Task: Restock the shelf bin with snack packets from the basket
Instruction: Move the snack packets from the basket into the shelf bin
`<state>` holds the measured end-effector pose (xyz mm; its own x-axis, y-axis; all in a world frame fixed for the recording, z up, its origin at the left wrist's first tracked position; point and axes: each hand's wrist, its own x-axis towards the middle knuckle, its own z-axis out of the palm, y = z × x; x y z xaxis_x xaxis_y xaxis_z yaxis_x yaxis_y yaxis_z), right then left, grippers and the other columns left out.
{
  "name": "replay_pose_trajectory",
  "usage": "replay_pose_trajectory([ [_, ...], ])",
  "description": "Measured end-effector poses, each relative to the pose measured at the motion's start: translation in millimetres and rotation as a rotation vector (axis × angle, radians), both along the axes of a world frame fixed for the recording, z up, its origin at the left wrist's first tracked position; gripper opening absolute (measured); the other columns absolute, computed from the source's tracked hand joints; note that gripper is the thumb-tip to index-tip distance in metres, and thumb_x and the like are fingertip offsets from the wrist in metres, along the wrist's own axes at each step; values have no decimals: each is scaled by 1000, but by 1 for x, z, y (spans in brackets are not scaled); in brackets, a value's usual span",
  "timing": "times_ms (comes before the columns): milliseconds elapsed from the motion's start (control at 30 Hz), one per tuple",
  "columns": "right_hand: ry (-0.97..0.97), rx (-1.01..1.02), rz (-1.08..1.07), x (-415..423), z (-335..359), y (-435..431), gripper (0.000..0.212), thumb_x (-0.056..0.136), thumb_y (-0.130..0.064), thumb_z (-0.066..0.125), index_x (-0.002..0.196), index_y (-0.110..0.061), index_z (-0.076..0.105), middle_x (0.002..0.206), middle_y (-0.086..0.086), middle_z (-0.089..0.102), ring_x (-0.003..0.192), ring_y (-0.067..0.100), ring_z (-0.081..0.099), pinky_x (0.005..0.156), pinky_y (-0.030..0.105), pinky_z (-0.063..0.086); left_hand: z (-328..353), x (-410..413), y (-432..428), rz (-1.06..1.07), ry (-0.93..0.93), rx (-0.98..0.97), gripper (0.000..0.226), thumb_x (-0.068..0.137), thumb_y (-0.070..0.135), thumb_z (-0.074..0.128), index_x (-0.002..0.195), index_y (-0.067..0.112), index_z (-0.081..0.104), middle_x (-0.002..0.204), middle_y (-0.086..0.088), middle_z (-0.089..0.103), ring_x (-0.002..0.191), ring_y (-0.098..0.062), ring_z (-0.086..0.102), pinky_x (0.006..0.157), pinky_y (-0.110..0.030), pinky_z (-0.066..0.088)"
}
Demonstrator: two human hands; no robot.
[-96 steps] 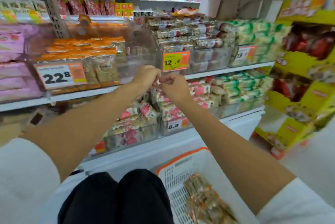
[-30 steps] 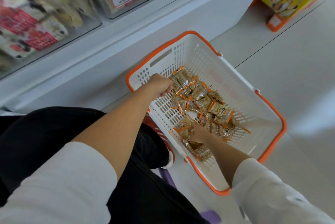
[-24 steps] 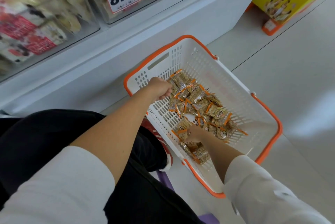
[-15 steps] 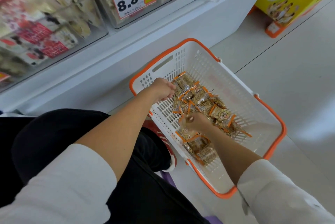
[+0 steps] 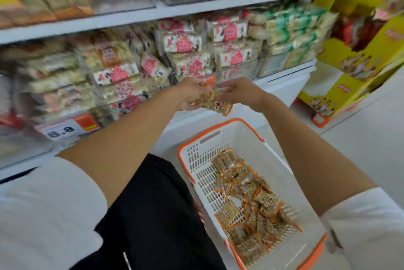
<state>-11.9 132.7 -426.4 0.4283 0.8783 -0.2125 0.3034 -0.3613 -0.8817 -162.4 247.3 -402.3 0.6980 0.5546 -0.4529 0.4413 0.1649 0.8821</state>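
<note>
Head view: above the basket's far rim, the left hand grips a bunch of snack packets. The right hand touches the bunch, though its grip is unclear. A heap of packets lies inside the basket, so restocking looks far from finished.

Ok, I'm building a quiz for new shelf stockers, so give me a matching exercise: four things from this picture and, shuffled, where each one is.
1 basket
2 held packets
3 8.8 price tag
4 yellow display boxes

A far right of the picture
B on the floor, lower right
C between left hand and right hand
D far left, mid-height

Pairs: 1-B, 2-C, 3-D, 4-A
</note>
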Motion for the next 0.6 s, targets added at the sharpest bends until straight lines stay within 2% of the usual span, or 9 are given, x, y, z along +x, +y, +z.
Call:
replay_pose_trajectory([
  [67,22,36,-6,-1,28,10,44,75,-34,82,107,-5,69,110,21,68,101,28,67,96,41,53,27,-10,10,79,-57,-89,8,97,22,58,97,15,55,69,1,48,60,-10,46,65,-25,53],
  [133,97,107,-20,-5,53,20,48,79,-41,77,95,2,64,101,23,63,96,30,65,90,41,56,53,-20,17,183,-123,-152,6,96,20,58,96,14,57,68,0,45,58,-9,42,62,-26,54],
  [233,122,224,-44,-23,88,33,40,85,-42,72,79,-5,56,81,12,54,82,20,58,75,28,57,84,-34,21,316,-236,-247,13,97,16,57,85,11,55,70,-1,46,60,-8,42,68,-28,53],
  [333,51,365,-142,-43,118,46,35,85,-34,74,66,-9,58,62,2,48,61,13,49,61,23,54,106,-42,21,440,-347,-387,19,98,15,54,80,9,53,67,-1,42,59,-7,40,64,-23,50],
  [433,133,470,-229,-55,140,58,24,82,-33,77,79,-9,73,72,1,71,65,13,64,63,24,55,122,-45,26,529,-460,-461,23,99,17,54,77,9,51,64,-1,40,55,-7,39,53,-19,50],
  [533,340,472,-114,-64,159,64,15,87,-20,72,92,-6,69,85,7,75,79,18,71,71,24,57,138,-52,38,599,-546,-503,25,99,17,54,76,6,51,63,-2,41,54,-8,41,41,-20,50],
  [600,329,472,-81,-69,170,69,12,87,-13,71,92,-3,67,89,10,73,81,19,71,74,24,59,148,-61,50,588,-582,-503,24,99,14,53,77,5,51,66,-3,42,56,-8,41,43,-23,54],
])
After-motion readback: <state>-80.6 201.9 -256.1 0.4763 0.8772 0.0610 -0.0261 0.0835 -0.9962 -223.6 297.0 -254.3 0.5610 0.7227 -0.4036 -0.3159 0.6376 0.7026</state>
